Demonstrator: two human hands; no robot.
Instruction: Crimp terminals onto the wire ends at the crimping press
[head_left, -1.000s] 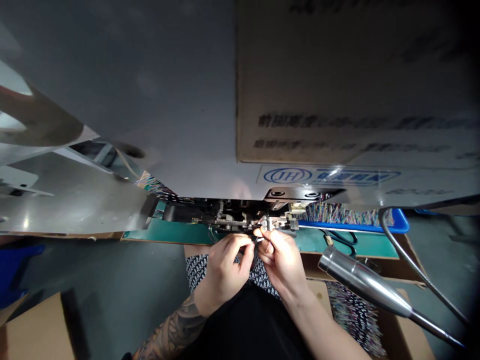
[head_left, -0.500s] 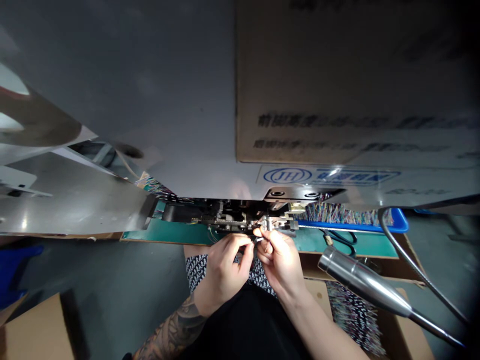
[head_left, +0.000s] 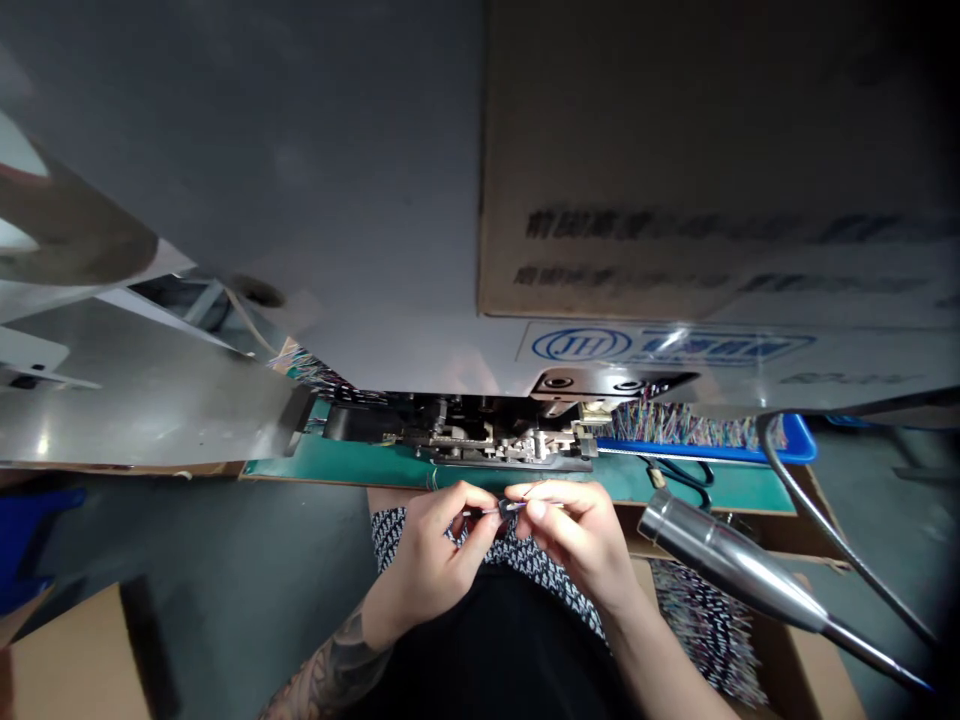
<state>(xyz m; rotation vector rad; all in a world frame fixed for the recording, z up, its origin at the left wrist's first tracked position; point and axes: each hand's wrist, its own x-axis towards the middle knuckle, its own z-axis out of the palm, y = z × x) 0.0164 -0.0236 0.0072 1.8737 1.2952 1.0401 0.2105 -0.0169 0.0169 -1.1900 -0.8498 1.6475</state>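
Note:
In front of the machine's metal terminal press, both hands meet over the lap. My left hand is closed, thumb and forefinger pinching a short dark cable. Thin wires, one whitish and one purple-looking, come out of the cable's right end. Those thin wires sit between the thumb and fingers of my right hand, which is closed on them. The tips of the wires are partly hidden by the fingers. Both hands are apart from the press.
The grey machine housing overhangs the green bench top. A blue tray of many cut wires stands at the right. A metal lamp juts in at lower right, above a cardboard box of wires. Another carton stands at lower left.
Both hands have come back from the press toward the body. My right hand has moved from the press's working point to the wires at the cable end.

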